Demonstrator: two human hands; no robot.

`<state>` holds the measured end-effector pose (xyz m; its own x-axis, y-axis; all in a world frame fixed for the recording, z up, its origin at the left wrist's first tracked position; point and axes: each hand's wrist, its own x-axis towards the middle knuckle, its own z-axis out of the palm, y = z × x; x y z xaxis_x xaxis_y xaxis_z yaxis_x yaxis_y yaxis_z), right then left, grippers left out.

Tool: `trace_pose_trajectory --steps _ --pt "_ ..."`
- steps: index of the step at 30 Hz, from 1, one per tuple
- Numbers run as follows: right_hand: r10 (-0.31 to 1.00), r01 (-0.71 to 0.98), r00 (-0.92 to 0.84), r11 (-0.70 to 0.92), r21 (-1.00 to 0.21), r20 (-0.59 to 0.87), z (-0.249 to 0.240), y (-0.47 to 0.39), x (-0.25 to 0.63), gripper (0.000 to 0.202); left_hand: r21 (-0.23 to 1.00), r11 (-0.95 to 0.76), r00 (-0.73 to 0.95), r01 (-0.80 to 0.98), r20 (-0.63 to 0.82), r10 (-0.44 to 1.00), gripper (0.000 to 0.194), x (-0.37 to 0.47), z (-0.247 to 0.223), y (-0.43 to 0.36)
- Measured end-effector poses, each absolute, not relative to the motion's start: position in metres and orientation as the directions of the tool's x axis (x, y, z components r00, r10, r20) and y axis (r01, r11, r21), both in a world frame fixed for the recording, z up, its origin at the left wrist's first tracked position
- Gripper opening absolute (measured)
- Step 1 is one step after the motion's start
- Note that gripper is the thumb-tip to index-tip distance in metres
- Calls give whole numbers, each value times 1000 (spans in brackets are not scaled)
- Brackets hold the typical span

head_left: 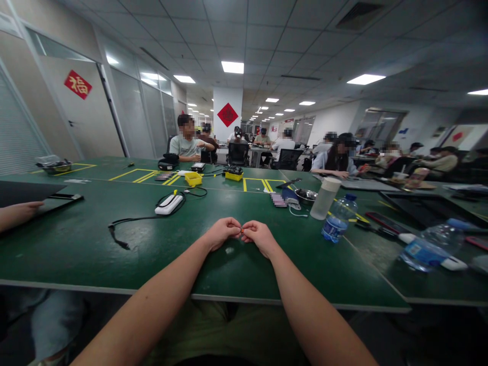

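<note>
Just above the green table point(145, 259), my left hand point(224, 234) and my right hand point(259, 237) meet with their fingertips close together. Between them is a tiny orange-red piece point(241, 231), too small to name. Both hands are closed in a pinch on it, thumb against fingers. Most of the piece is hidden by the fingertips. A small pale spot point(229, 250) shows on the tabletop below my left hand.
Left of my hands lies a white power strip point(169, 204) with a black cable. A frosted bottle point(325, 198) and a water bottle point(340, 218) stand to the right. Yellow trays point(193, 179) sit farther back. Another person's hand point(21, 215) rests by a laptop at far left.
</note>
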<state>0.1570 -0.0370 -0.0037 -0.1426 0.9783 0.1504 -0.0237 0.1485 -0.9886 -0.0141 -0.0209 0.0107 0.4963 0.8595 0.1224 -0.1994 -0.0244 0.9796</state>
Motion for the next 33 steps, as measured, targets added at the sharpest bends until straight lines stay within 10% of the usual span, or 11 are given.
trace_pose_trajectory --steps 33 --pt "920 183 -213 368 -912 329 2 -44 154 35 986 -169 460 1 149 875 19 -10 11 -21"
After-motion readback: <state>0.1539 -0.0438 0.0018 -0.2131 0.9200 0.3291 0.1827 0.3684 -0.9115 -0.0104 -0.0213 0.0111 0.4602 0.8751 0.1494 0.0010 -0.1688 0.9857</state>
